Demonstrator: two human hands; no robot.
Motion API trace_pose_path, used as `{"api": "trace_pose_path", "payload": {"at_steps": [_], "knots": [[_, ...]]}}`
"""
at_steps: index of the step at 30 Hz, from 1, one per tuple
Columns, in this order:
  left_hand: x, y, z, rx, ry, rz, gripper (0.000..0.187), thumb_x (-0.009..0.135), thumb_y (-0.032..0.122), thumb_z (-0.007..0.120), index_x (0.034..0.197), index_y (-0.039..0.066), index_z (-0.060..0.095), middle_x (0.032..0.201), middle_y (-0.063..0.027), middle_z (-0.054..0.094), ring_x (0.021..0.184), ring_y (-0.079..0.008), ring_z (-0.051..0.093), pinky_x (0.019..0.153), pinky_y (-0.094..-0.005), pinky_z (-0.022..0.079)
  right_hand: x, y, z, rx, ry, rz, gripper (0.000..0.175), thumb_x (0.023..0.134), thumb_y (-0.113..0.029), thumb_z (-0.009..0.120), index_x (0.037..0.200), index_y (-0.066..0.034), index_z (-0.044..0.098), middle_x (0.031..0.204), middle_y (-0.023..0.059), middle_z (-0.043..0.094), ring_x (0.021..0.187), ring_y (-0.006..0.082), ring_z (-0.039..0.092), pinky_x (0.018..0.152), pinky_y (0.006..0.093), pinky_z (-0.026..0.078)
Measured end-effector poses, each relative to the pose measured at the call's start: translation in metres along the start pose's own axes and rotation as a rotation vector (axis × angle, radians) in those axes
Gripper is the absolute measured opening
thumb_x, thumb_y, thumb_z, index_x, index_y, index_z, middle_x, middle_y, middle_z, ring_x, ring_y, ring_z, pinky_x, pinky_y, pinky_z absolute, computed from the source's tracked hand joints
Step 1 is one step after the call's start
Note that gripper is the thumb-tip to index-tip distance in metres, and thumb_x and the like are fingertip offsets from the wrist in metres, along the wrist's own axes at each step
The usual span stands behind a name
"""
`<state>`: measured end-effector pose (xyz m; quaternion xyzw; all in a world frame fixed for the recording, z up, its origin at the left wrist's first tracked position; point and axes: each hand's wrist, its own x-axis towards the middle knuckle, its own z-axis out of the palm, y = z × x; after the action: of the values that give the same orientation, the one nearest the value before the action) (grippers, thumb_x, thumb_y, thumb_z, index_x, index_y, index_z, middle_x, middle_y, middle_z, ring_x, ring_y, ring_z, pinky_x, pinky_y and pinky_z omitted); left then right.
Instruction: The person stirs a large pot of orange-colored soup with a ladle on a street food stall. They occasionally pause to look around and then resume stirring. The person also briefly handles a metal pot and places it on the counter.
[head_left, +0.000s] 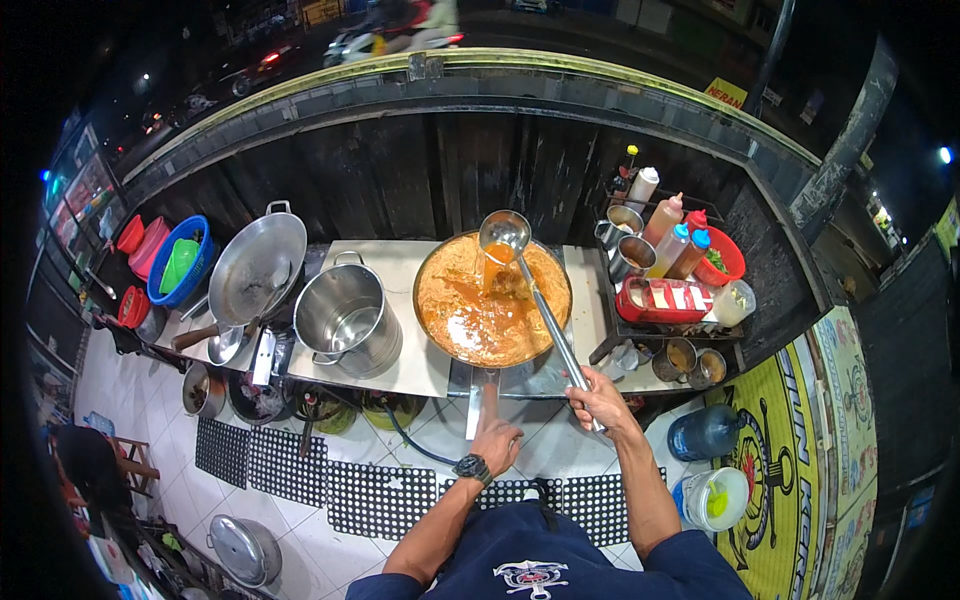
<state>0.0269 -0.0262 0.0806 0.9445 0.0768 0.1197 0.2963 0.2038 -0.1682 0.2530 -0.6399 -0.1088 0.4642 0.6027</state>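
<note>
A wide wok full of orange-brown, oily sauce sits on the counter in front of me. My right hand grips the steel shaft of a long ladle. The ladle's bowl is tilted above the far side of the wok, and orange liquid runs from it into the sauce. My left hand, below a dark wristwatch, is closed around the near end of the wok's handle. To the left stands a tall steel pot with its inside visible.
A second wok and stacked plastic baskets are at the left. Squeeze bottles, metal cups and a red bowl crowd a rack at the right. Perforated black mats and a white bucket are on the tiled floor.
</note>
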Motion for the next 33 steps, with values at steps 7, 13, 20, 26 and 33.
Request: {"api": "trace_pose_path", "payload": {"at_steps": [7,13,20,26,33], "knots": [[0.001,0.0,0.0,0.001,-0.008,-0.002,0.017,0.081,0.014,0.065,0.097,0.01,0.069,0.093,-0.0071,0.069,0.106,-0.0266,0.059,0.115,-0.0559,0.021,0.001,0.005,0.002,-0.146,0.071,-0.049,0.037,0.09,-0.003,0.058,0.126,-0.0033,0.05,0.062,-0.0014,0.048,0.04,0.0062,0.042,0.032,0.0237,0.035],[0.001,-0.002,0.003,0.016,-0.007,-0.004,0.016,0.083,0.016,0.064,0.096,0.012,0.071,0.092,-0.005,0.071,0.107,-0.0249,0.059,0.115,-0.0555,0.021,0.006,0.013,-0.004,-0.457,0.181,-0.103,0.045,0.087,-0.005,0.06,0.13,-0.0028,0.051,0.064,0.0043,0.054,0.042,0.0137,0.051,0.037,0.0308,0.042],[0.001,-0.003,0.005,0.021,-0.013,-0.025,0.017,0.083,0.017,0.064,0.097,0.014,0.073,0.093,-0.0037,0.071,0.108,-0.0235,0.059,0.116,-0.055,0.019,0.022,0.04,-0.013,-1.147,0.48,-0.288,0.051,0.079,-0.013,0.063,0.129,-0.0119,0.053,0.085,0.0246,0.068,0.082,0.0444,0.066,0.075,0.053,0.052],[0.002,0.0,0.0,0.008,-0.001,0.003,0.015,0.082,0.014,0.064,0.096,0.011,0.07,0.091,-0.0066,0.07,0.104,-0.026,0.06,0.115,-0.0554,0.021,0.045,0.064,-0.021,-1.364,0.456,-0.193,0.051,0.082,-0.014,0.062,0.131,-0.0095,0.047,0.084,0.0267,0.068,0.078,0.045,0.068,0.071,0.0563,0.052],[0.002,0.0,0.0,0.001,-0.001,-0.012,0.015,0.082,0.015,0.064,0.095,0.012,0.07,0.09,-0.0057,0.069,0.103,-0.0256,0.06,0.116,-0.0555,0.021,0.066,0.095,-0.028,-1.372,0.42,-0.188,0.044,0.084,-0.012,0.056,0.126,-0.0055,0.049,0.083,0.0269,0.068,0.078,0.0459,0.068,0.071,0.0558,0.052]]}}
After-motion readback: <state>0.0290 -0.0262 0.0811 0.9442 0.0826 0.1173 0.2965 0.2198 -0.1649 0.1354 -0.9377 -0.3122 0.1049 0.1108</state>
